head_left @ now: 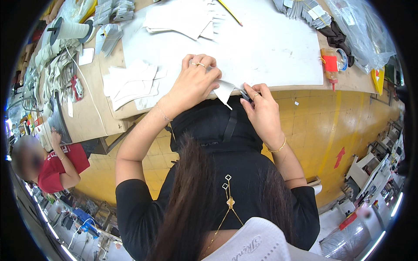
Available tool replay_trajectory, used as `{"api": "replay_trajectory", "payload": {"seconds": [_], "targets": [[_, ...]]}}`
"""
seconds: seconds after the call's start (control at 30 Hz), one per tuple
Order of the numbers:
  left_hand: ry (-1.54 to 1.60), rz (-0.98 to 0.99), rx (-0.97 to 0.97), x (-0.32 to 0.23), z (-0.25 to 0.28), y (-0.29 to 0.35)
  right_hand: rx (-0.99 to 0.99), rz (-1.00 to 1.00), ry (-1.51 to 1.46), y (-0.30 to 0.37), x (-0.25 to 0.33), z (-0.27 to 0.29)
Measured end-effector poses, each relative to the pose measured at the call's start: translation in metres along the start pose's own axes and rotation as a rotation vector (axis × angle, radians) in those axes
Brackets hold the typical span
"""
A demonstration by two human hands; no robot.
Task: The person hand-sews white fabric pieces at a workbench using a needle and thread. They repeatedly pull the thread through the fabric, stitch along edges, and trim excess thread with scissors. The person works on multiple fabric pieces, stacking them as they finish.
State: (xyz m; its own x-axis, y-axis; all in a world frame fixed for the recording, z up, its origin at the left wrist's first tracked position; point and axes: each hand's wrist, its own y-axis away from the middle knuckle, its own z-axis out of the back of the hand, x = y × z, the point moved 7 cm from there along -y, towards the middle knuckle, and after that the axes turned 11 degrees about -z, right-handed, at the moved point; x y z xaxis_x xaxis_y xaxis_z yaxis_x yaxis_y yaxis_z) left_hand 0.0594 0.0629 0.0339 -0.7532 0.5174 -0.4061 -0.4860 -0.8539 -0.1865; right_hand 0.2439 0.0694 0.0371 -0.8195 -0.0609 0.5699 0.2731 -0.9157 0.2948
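Observation:
At the table's front edge, my left hand (191, 82) pinches a small white cut piece (224, 92) that looks like fabric. The piece's pointed end hangs down over the edge. Close on its right, my right hand (264, 114) is closed around dark-handled thread snips (246, 96), whose tip points toward the piece. My fingers partly cover the snips, so whether the blades touch the piece is hard to tell. Left of my left hand lies a loose pile of similar white pieces (130, 85). Farther back is another stack of white pieces (176, 18).
A white sheet (283, 56) covers the tabletop. Around it are a pencil (230, 12), a red-banded bottle (331, 65), a tape roll (344, 59), bundled grey pieces (309, 13), plastic bags (363, 30) and a cord spool (72, 31). A person in red (63, 167) sits at left.

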Motion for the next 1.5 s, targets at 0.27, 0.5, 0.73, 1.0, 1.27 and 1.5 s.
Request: {"api": "replay_trajectory", "payload": {"seconds": [0.27,0.5,0.73,1.0,1.27,1.5], "targets": [[-0.031,-0.008,0.009,-0.012,0.003,0.007,-0.032,0.047,-0.017,-0.004,0.008,-0.006],[-0.003,0.019,-0.04,-0.01,0.012,0.008,-0.051,0.062,-0.049,-0.018,0.011,-0.006],[-0.061,0.032,-0.056,0.003,0.033,-0.008,-0.145,0.109,-0.182,-0.035,0.022,0.009],[-0.039,0.046,-0.079,0.005,0.043,-0.019,-0.18,0.14,-0.203,-0.047,0.026,0.019],[0.006,0.062,-0.077,0.01,0.046,-0.022,-0.186,0.122,-0.319,-0.056,0.026,0.017],[0.027,0.093,-0.074,0.008,0.046,-0.023,-0.158,0.069,-0.376,-0.062,0.025,0.016]]}}
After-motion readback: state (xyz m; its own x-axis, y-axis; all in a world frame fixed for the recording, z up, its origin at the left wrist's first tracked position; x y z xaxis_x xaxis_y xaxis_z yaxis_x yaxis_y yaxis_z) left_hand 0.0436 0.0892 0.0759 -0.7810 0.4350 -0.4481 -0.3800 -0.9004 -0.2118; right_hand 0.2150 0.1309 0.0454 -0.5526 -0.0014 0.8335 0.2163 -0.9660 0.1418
